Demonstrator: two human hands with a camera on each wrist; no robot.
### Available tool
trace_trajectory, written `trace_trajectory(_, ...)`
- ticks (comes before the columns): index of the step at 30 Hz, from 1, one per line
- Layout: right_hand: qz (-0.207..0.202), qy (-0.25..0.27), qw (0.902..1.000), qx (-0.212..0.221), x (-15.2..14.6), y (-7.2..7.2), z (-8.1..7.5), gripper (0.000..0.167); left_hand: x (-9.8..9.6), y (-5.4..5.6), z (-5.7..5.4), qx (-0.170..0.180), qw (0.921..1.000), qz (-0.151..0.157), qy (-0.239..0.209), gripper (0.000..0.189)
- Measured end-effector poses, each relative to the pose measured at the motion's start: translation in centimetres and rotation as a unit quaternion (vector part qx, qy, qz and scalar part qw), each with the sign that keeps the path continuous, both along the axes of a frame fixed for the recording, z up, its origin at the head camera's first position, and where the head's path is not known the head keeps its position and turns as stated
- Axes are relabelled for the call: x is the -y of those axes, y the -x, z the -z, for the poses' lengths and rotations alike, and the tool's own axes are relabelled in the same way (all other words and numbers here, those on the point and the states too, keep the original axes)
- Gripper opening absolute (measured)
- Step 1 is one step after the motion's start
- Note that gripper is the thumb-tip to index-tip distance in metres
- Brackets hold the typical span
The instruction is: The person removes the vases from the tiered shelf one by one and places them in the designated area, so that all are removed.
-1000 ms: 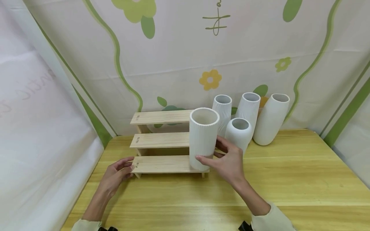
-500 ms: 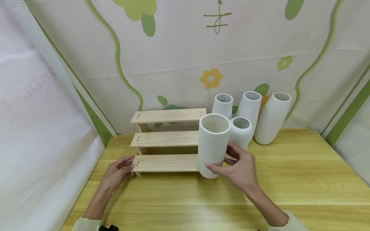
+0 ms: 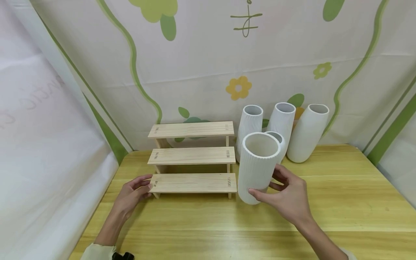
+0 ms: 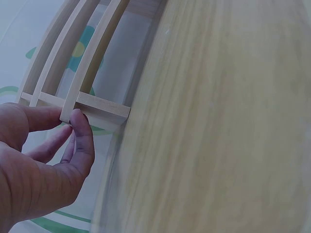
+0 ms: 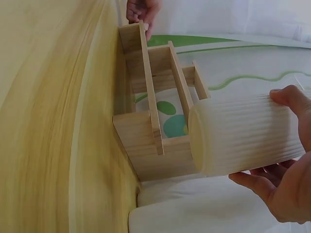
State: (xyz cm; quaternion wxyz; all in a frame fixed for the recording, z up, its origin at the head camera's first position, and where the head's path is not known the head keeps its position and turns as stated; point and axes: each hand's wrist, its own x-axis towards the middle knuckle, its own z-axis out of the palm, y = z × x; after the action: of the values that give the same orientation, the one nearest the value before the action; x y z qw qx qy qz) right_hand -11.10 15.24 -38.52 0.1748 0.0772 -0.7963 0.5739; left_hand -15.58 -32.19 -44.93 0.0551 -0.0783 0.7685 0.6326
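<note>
My right hand (image 3: 289,196) grips a white ribbed vase (image 3: 256,173) low on its side, thumb in front and fingers behind. The vase leans a little, just right of a three-step wooden shelf (image 3: 193,183); in the right wrist view its base (image 5: 197,141) shows off the table. My left hand (image 3: 131,195) pinches the left end of the lowest board, thumb and finger on its edge (image 4: 68,114). Behind the held vase stands a short rounded vase (image 3: 277,139), mostly hidden.
Three taller white vases stand at the back right: a narrow one (image 3: 248,126), a middle one (image 3: 282,117) and a slanted one (image 3: 307,135). The wooden table (image 3: 208,231) meets a printed cloth backdrop (image 3: 195,65) behind the shelf and white cloth (image 3: 48,144) at the left.
My right hand has carried the ribbed vase rightward and slightly toward me, from over the lowest board's right end to beside the shelf. The left hand stays on the shelf.
</note>
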Motion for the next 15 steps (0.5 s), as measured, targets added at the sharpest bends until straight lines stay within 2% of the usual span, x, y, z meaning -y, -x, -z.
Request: trace_trajectory(15, 0.037, -0.027, 0.999, 0.001, -3.0, -0.9, 0.1, 0.071, -0.1, 0.1, 0.0, 0.0, 1.0, -0.008, -0.004, 0.056)
